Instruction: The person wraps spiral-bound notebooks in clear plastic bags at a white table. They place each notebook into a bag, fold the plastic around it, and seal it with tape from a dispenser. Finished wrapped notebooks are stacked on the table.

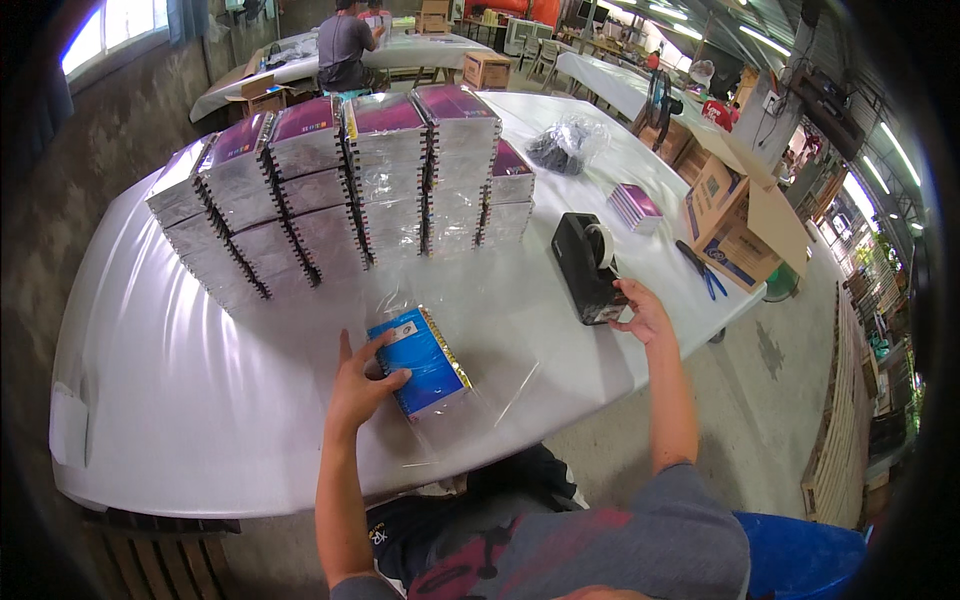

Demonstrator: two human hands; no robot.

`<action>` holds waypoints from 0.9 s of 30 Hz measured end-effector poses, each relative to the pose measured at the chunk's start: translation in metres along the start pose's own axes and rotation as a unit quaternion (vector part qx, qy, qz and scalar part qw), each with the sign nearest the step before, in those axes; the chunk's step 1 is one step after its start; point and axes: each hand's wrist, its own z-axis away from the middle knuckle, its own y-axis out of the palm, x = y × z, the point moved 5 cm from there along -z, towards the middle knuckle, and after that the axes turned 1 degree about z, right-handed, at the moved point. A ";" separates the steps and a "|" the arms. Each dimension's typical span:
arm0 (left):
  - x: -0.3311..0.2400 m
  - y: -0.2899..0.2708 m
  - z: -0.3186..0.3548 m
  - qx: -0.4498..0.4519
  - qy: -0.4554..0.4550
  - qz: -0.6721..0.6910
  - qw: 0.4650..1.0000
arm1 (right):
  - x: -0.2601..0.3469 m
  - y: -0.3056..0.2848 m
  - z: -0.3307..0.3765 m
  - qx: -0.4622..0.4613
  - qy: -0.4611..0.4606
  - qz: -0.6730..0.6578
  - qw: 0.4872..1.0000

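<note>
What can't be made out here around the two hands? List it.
Head view only:
- Blue notebook: its near-left corner is hidden under the left hand.
- Tape dispenser: whether the right hand has tape is too small to tell.
- Bagged dark items: blurred by crinkled plastic.
- Cardboard box: contents hidden by flaps.

My left hand (362, 385) rests on a bright blue notebook (420, 362) with a gold spiral edge, inside clear glossy wrap. My right hand (643, 315) touches a black tape dispenser (585, 268). Behind them, stacked notebooks (340, 190) show purple-pink covers and silvery wrapped sides on a white table (180, 380). Brown cardboard box (735, 225); blue-handled scissors (705, 272).
</note>
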 end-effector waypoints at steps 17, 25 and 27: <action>0.009 0.001 -0.002 0.004 0.001 -0.028 1.000 | -0.011 -0.005 0.047 -0.226 -0.221 0.375 0.871; 0.004 -0.001 0.000 0.009 -0.032 0.019 0.999 | 0.039 0.195 0.087 0.232 -0.146 0.338 0.900; 0.014 0.000 -0.004 0.006 -0.023 0.008 1.000 | 0.034 0.247 0.090 0.333 -0.141 0.350 0.864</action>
